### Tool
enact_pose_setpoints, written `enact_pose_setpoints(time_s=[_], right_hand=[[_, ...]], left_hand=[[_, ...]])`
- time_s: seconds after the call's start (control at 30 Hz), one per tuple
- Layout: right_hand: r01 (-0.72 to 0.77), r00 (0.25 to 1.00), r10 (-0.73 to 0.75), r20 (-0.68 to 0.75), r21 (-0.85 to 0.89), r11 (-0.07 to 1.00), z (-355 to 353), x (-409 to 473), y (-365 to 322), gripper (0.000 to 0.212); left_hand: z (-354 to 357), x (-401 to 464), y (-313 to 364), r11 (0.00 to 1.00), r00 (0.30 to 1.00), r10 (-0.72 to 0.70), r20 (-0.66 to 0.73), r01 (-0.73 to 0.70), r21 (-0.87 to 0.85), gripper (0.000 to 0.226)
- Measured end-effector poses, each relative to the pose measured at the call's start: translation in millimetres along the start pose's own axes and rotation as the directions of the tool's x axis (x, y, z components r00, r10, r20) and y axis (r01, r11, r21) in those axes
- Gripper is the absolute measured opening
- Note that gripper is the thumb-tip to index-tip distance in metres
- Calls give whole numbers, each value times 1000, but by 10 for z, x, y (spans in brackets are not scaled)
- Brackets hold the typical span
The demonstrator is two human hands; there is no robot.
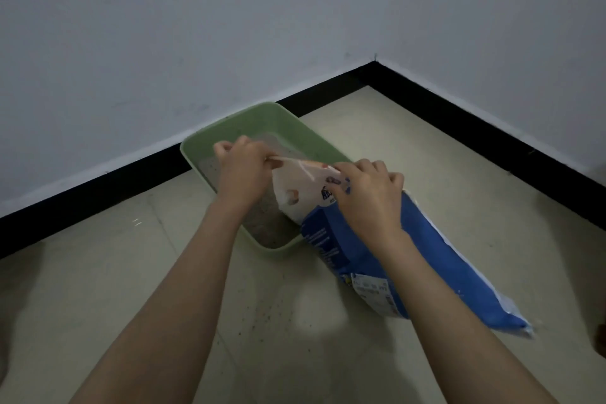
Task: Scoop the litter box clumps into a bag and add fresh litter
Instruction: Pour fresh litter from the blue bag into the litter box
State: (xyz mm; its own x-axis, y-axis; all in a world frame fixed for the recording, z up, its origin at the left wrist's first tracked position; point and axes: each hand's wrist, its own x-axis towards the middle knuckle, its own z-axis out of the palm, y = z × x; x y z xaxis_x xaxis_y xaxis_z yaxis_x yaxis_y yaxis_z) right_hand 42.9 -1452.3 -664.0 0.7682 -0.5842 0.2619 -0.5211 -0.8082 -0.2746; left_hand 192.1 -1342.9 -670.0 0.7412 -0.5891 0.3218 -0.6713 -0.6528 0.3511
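A green litter box (272, 123) lies on the floor against the wall, with grey litter (262, 223) inside. A blue and white litter bag (423, 252) leans over the box's right rim, its top end above the litter. My left hand (242, 170) is shut on the left end of the bag's top edge. Fingers of my right hand (367, 193) pinch the right end of that same edge. The bag's mouth is hidden behind my hands, so I cannot tell if litter is coming out.
The box sits near a room corner with white walls and a black skirting board (459, 115). Scattered litter grains (269, 311) dot the beige tiled floor in front of the box. A dark object (601, 334) peeks in at the right edge.
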Motion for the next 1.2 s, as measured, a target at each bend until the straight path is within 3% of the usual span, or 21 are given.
enact_pose_setpoints(time_s=[0.27, 0.43, 0.57, 0.7, 0.77, 0.87, 0.93, 1.0, 1.1, 1.2], right_hand=[[-124, 992, 125, -4, 66, 990, -126, 88, 11, 32], [-78, 997, 74, 26, 234, 969, -241, 72, 120, 26], [-148, 987, 161, -13, 319, 936, -302, 6, 202, 25], [-258, 953, 302, 11, 548, 796, -265, -43, 417, 23], [-287, 938, 344, 47, 663, 691, -261, -67, 528, 32], [-270, 945, 320, 71, 721, 638, -247, -166, 642, 41], [-260, 946, 316, 74, 753, 604, -246, -248, 689, 41], [-276, 942, 319, 106, 786, 553, -277, -321, 730, 41], [-281, 940, 311, 144, 841, 461, -380, -401, 765, 34], [-247, 954, 276, 120, 838, 487, -441, -460, 811, 32]], left_hand=[[-86, 58, 360, 957, 969, 150, -197, -192, -218, 15], [-129, 55, 626, 918, 934, 266, -236, -321, -235, 15], [-172, 43, 760, 892, 925, 319, -203, -366, -266, 12], [-220, 53, 879, 897, 955, 298, 4, -279, -342, 9], [-173, 44, 810, 912, 965, 247, 86, -202, -356, 23], [1, -21, 581, 901, 974, 64, 218, 38, -432, 56], [141, -90, 454, 827, 957, -100, 274, 233, -511, 62], [275, -144, 375, 800, 926, -180, 332, 335, -498, 66], [431, -140, 313, 862, 924, -141, 354, 290, -416, 71], [515, -47, 362, 917, 945, -15, 327, 144, -373, 67]])
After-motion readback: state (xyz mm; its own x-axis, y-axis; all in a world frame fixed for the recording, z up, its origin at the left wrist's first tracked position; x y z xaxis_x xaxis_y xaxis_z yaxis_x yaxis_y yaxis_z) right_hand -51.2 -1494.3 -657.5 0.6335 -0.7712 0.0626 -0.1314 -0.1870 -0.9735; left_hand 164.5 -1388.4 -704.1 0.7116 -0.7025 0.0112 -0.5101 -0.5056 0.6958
